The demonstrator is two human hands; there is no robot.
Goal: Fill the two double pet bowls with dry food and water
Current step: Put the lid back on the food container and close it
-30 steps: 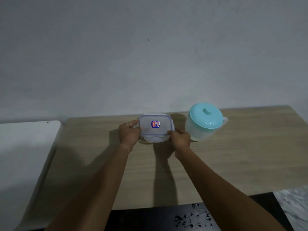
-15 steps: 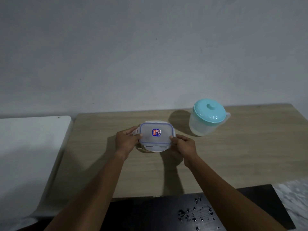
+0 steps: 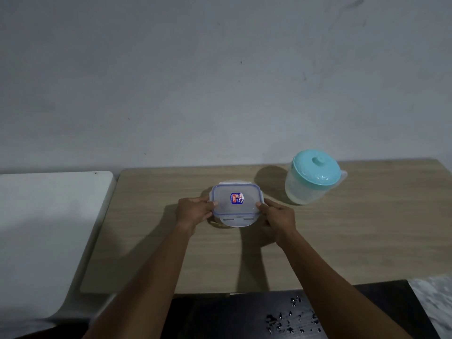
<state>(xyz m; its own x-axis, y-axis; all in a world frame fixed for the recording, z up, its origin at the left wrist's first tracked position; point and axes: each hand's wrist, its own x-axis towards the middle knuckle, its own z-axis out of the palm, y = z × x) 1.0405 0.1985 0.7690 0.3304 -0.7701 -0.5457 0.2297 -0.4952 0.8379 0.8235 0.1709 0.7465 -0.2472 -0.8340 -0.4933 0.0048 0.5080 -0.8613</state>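
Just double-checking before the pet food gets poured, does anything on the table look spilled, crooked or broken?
Nothing stands out. Both hands, left and right, hold the lidded food container level. The pitcher stands upright with its teal lid on, and the wooden table looks dry. No pet bowls are in view.

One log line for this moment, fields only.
both hands grip box, lid on | jug lidded, right of box | bowls not seen

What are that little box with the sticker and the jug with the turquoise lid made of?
The box looks like clear, glossy plastic: its blue-edged lid shows through. The jug seems frosted, translucent plastic with a matte opaque lid. Both stand on the table, apparently wood-grain laminate.
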